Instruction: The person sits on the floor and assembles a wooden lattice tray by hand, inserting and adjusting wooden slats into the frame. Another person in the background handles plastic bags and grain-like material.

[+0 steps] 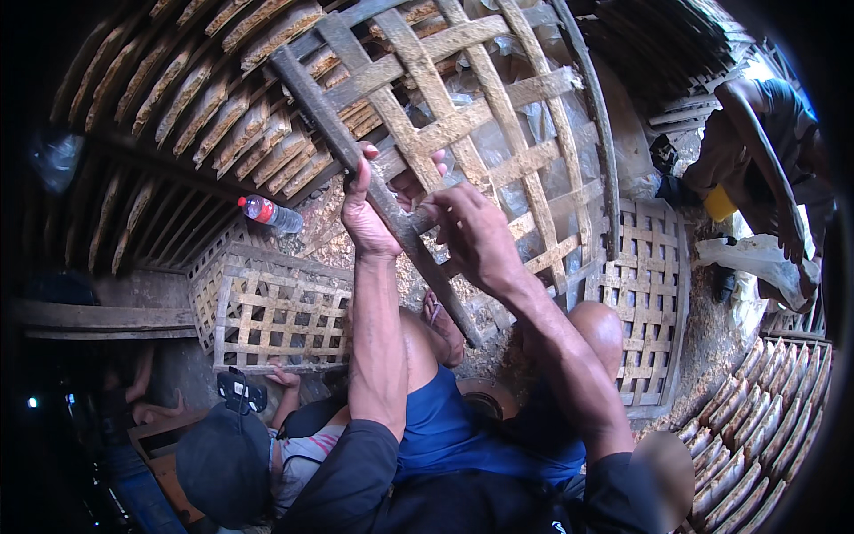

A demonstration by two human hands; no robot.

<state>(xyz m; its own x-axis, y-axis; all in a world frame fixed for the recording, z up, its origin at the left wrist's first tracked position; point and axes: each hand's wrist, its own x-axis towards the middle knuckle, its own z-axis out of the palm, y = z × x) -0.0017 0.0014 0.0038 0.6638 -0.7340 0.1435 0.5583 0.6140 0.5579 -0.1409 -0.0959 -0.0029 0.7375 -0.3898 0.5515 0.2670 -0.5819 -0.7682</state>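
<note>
Raised in front of me is a slatted rack [485,125], a woven lattice of flat bamboo strips in a dark wooden frame, crusted with pale crumbs. My left hand [369,214] is closed round its near-left rail, the thumb showing on the outer side. Just inside that rail, my right hand [476,231] has its fingers bent and pinched together against the lattice by the rail. What lies between those fingertips is too small to make out. Behind the strips, crumpled clear plastic shows through the gaps.
Tilted racks bearing crumb-coated slabs [222,116] crowd the upper left; more slabs [747,427] stand lower right. Other lattice racks [285,307] flank my knees. A red-labelled bottle [271,214] lies left. One person in a dark cap [222,463] sits left; another [765,160] bends at right.
</note>
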